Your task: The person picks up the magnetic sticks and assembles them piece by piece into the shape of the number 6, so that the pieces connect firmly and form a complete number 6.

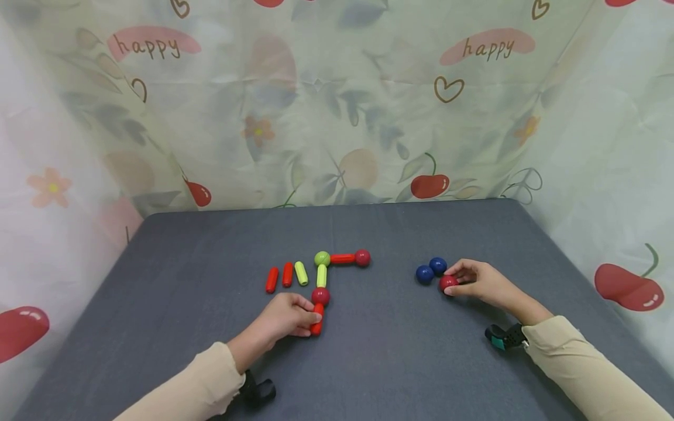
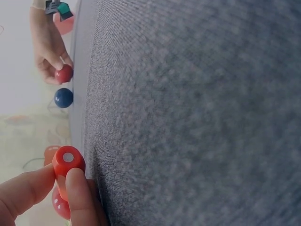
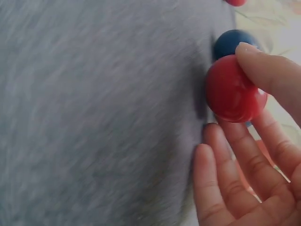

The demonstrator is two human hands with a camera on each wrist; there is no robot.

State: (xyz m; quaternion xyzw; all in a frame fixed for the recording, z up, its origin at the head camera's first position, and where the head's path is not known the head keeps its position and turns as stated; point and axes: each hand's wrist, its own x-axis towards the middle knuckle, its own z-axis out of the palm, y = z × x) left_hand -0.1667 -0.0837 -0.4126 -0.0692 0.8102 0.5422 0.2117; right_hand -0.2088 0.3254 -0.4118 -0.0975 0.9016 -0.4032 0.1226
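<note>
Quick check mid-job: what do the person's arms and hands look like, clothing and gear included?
The left hand and right hand are ungloved. The left sleeve and right sleeve are plain cream-beige, reaching the wrists. Beneath the left wrist sits a black device; beneath the right, a black strap with a teal patch.

On the grey table (image 1: 389,356), loose rods (image 1: 287,275) — two red, one yellow-green — lie toward ten o'clock, a rod-and-ball chain (image 1: 322,276) runs toward twelve then bends to three, and blue balls (image 1: 425,274) sit beside a red ball (image 1: 447,284) toward two.
</note>
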